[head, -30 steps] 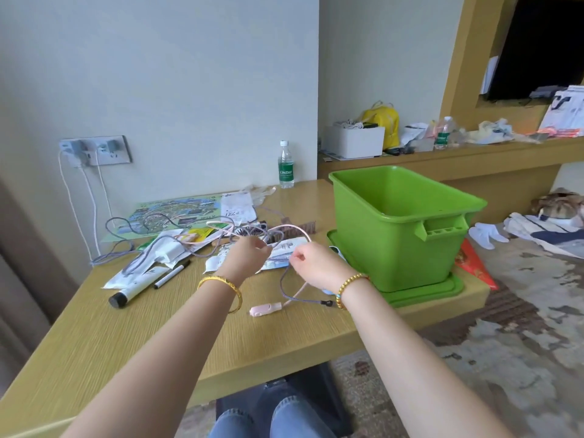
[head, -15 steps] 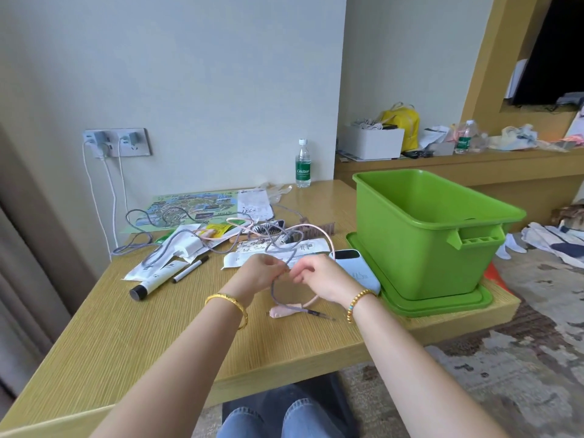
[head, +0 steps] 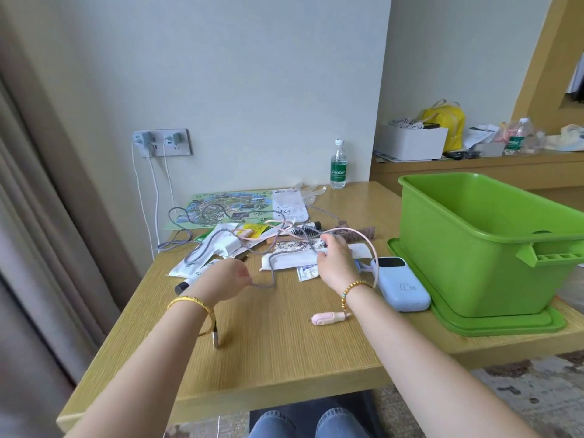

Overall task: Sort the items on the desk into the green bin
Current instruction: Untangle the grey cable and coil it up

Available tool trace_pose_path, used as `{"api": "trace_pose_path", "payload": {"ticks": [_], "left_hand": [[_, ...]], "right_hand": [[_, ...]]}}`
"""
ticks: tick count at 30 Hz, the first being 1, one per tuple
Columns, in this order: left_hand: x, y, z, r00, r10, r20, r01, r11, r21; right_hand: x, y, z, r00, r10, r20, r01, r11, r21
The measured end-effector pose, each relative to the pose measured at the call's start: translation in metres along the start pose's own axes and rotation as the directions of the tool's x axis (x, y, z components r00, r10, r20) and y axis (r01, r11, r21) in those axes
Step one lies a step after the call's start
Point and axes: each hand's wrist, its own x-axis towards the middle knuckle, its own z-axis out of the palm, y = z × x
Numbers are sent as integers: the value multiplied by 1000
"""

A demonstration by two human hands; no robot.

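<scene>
A grey cable [head: 268,273] runs from the tangle at the far middle of the desk [head: 284,349] toward the near left, its long run lying far-right to near-left. The left hand [head: 222,279] has its fingers curled round the cable's near stretch; the cable's metal plug [head: 215,338] hangs by the left wrist, pointing down at the desktop. The right hand [head: 335,260] reaches into the tangle with fingers curled; whether it pinches a strand I cannot tell. A pink cable [head: 363,238] arcs from the pile round the right of that hand, its pink plug [head: 325,318] lying near the right wrist, long axis left to right. Just right of it lies a pale blue power bank [head: 401,287], long axis far to near. The green bin [head: 493,248] stands upright on its lid [head: 505,324] at the desk's right edge. Papers and a map [head: 221,210] lie at the far left.
</scene>
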Motion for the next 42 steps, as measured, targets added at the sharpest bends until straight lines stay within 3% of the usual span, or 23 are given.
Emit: {"api": "trace_pose_path", "payload": {"ticks": [2, 5, 12, 19, 21, 25, 29, 34, 37, 39, 41, 42], "left_hand": [[4, -4, 6, 999, -21, -28, 21, 1000, 15], [16, 0, 13, 991, -63, -117, 52, 994, -93], [55, 29, 36, 992, -39, -118, 15, 981, -192], [65, 34, 49, 984, -27, -174, 2, 991, -137], [64, 33, 50, 988, 8, -157, -26, 993, -112], [61, 31, 51, 988, 26, -149, -40, 995, -90], [58, 34, 47, 984, -17, -176, -28, 969, -246], [55, 43, 32, 968, -152, -200, -16, 758, -653], [50, 42, 28, 982, -121, -142, -22, 683, -730], [45, 43, 26, 991, -128, -29, 29, 431, -902], [41, 43, 22, 990, -122, 68, 84, 137, -987], [41, 42, 22, 990, -115, 85, 92, 59, -994]], "right_hand": [[6, 1, 5, 999, -14, -30, 11, 993, -114], [18, 3, 8, 995, -21, -100, -7, 963, -269], [39, 20, 11, 999, 25, -30, -37, 856, -516], [51, 27, 7, 999, -29, 43, 48, 843, -536], [52, 27, 7, 997, -78, 28, 82, 868, -490], [55, 18, 1, 971, -124, -205, 94, 984, -149], [51, -9, -11, 911, -158, -380, 230, 962, 151], [32, -53, -20, 927, -170, -334, 319, 827, 464], [21, -64, -27, 987, -145, -74, 152, 652, 743], [13, -59, -31, 978, -153, 144, -18, 623, 782], [4, -46, -30, 944, -132, 303, -135, 684, 717], [0, -39, -28, 918, -117, 379, -187, 713, 675]]}}
